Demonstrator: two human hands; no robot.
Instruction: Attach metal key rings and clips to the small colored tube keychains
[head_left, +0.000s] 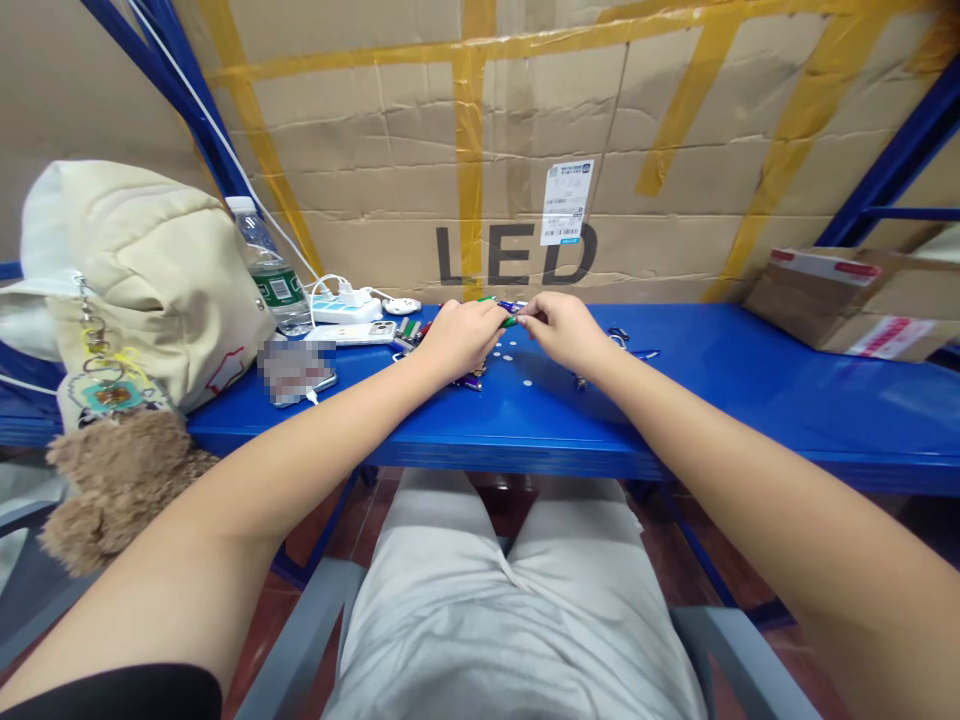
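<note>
My left hand (469,337) is closed round a small green cylinder (509,322), whose end pokes out past the fingers. Thumb and forefinger of my right hand (559,325) pinch at that end, and the fingertips almost meet the left hand's. Behind the hands lies a blue-and-silver piece (511,306). Several small coloured metal cylinders (409,332) are heaped beside my left hand, partly covered by it. A purple cylinder (469,382) rests below the left wrist. Small white discs (527,383) are scattered on the blue table (750,400) between the hands.
Right of my right hand lies a thin blue piece (645,353). At left are a phone (352,333), a power strip (345,305), a water bottle (276,275) and a cream bag (150,280). An open carton (855,300) stands right; a large cardboard sheet (360,180) backs the table.
</note>
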